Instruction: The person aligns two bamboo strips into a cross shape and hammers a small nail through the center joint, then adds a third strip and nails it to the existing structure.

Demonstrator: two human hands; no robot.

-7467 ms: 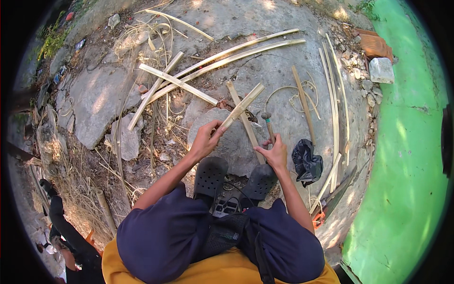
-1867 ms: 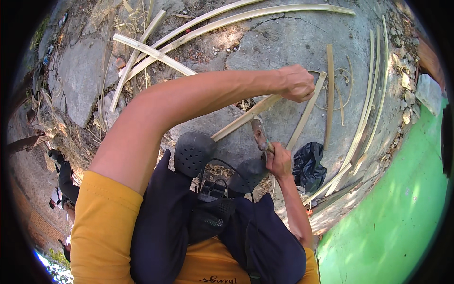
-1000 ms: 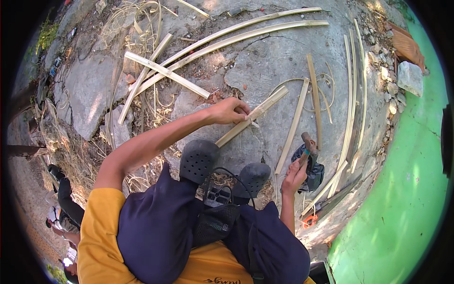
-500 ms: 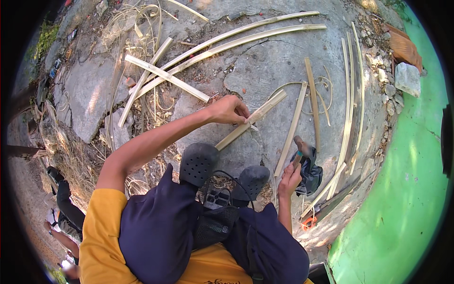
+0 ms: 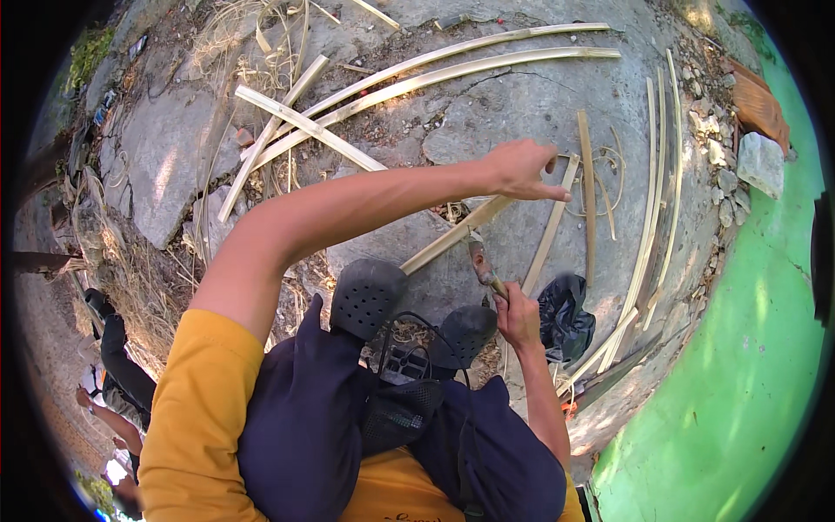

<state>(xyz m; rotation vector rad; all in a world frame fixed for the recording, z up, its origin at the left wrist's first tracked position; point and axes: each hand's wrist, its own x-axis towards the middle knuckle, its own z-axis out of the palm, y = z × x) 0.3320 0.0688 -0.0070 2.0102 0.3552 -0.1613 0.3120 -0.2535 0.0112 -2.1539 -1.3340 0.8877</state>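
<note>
My left hand reaches across above the far end of a pale split-bamboo strip. Its thumb and fingers are apart, and I see nothing held in them. The strip slants over the concrete, its near end beside my left dark clog. In my right hand is a short-handled tool with a rusty brown head; its exact kind is unclear. The tool's tip is close to the strip's right side. Beyond it another bamboo strip lies on the ground, passing under my left fingertips.
Crossed bamboo strips and two long curved ones lie farther off. Thin strips line the right, near stones and a green surface. A black plastic bag sits right of my right hand. Another person is at far left.
My left hand has let go of the strip and moved right, fingers spreading. My right hand has brought the tool leftward from beside the black bag to the strip.
</note>
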